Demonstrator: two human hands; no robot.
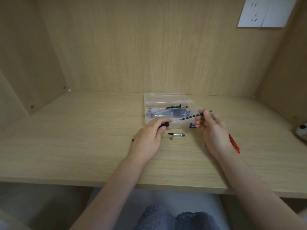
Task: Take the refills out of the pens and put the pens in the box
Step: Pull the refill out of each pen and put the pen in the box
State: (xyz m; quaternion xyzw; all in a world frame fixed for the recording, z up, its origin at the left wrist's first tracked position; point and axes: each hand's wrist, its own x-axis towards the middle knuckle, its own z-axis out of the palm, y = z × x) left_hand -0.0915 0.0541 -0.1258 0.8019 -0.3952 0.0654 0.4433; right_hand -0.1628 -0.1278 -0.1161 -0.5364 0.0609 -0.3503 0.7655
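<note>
The left hand (149, 138) curls its fingers round the black pen barrel (164, 125); the right hand (212, 128) pinches the thin refill (189, 117), which slants toward two o'clock, partly out of the barrel, at the clear box's (166, 98) six o'clock edge.

Desk (83, 146): light wood-grain top, front edge in view.
Back panel (149, 47): same wood grain.
Left side panel (25, 55): round fittings near lower corner.
Socket plate (265, 12): white, upper right of back panel.
White object (301, 131): on desk at right edge, cut off; kind undetermined.
Purple item (192, 125): small, mid-desk, partly hidden.
Blue-grey fabric (174, 218): below desk edge.
</note>
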